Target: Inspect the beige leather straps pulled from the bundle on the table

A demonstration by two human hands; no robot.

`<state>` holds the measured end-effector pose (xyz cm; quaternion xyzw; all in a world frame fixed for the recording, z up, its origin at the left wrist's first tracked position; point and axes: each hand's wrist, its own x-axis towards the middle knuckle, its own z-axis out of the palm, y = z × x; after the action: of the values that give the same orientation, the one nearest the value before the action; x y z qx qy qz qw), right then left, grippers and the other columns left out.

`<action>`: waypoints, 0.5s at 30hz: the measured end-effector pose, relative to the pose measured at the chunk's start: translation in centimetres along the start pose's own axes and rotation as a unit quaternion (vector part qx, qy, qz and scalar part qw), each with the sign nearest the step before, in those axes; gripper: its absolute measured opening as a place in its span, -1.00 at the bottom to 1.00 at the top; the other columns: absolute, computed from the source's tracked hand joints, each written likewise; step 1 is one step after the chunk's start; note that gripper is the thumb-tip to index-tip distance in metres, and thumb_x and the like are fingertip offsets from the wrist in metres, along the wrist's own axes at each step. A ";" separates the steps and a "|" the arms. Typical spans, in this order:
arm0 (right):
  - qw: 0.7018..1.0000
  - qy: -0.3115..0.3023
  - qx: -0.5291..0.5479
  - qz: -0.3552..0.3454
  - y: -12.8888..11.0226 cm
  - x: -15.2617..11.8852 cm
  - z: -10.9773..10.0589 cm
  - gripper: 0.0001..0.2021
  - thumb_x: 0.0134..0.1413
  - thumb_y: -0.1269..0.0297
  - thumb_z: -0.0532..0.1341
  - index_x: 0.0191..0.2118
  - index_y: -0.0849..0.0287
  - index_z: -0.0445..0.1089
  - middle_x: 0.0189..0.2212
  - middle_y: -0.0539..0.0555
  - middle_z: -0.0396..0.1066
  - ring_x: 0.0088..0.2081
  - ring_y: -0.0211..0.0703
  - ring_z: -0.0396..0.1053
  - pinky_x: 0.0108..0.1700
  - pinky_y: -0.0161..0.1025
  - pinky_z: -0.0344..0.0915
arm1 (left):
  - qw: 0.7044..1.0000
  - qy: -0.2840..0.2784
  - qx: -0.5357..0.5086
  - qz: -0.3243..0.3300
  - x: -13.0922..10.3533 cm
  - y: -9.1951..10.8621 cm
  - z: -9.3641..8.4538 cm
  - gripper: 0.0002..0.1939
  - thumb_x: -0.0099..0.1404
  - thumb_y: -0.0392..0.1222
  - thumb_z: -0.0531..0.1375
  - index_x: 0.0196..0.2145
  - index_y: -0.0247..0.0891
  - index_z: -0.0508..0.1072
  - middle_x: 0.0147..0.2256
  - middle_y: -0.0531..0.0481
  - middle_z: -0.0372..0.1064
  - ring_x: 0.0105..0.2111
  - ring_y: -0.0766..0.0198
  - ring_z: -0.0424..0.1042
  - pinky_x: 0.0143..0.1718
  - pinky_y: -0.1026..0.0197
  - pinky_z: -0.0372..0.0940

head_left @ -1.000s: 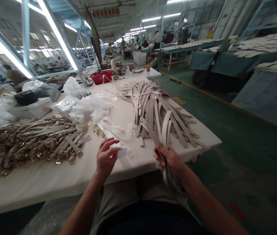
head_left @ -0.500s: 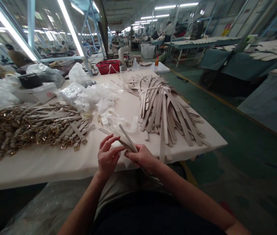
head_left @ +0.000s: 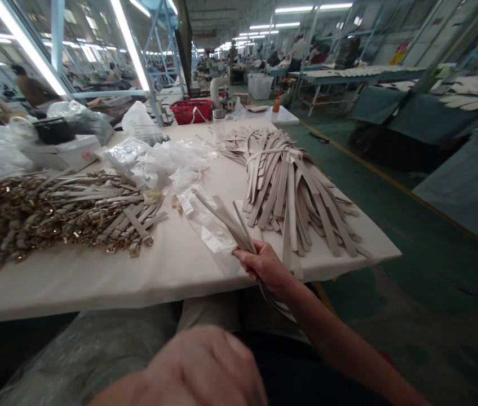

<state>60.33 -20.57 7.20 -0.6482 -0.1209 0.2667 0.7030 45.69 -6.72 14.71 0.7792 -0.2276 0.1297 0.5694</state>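
Observation:
My right hand (head_left: 260,264) is closed around a few beige straps (head_left: 233,225) above the front edge of the table. Their upper ends fan out past my fingers, and their lower ends hang below my wrist. Close to the camera, my left hand (head_left: 205,366) is a blurred shape seen from the back; its fingers are hidden. To the right of the held straps lies a large tied bundle of similar straps (head_left: 283,192). Behind my right hand is a clear plastic bag (head_left: 211,234) with a white label.
A heap of straps with gold buckles (head_left: 53,220) covers the table's left part. Crumpled plastic bags (head_left: 158,160), a white box (head_left: 63,152), a red basket (head_left: 190,111) and an orange bottle (head_left: 277,102) stand farther back. The cloth-covered table (head_left: 107,287) ends at the right.
My left hand has left the straps and come down and back, close to the camera. My right hand keeps its hold; the straps' upper ends now spread apart more.

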 end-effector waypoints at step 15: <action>0.997 -0.076 -0.009 -0.022 0.6 -1.7 -0.6 -0.70 0.04 0.03 0.28 -0.36 0.20 0.32 -0.71 -0.18 0.23 -0.77 -0.45 0.03 -0.75 -0.45 -0.04 | 0.926 0.154 -0.094 -0.332 0.1 -10.5 3.8 -0.79 0.17 -0.07 0.29 -0.38 -0.28 0.62 -0.42 -0.02 0.55 -0.38 0.23 0.44 -0.27 0.25 0.31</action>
<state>59.12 -22.01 6.85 -0.6297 -0.1902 0.2987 0.6914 50.80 -7.72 4.88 0.7238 0.1230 0.0295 0.6783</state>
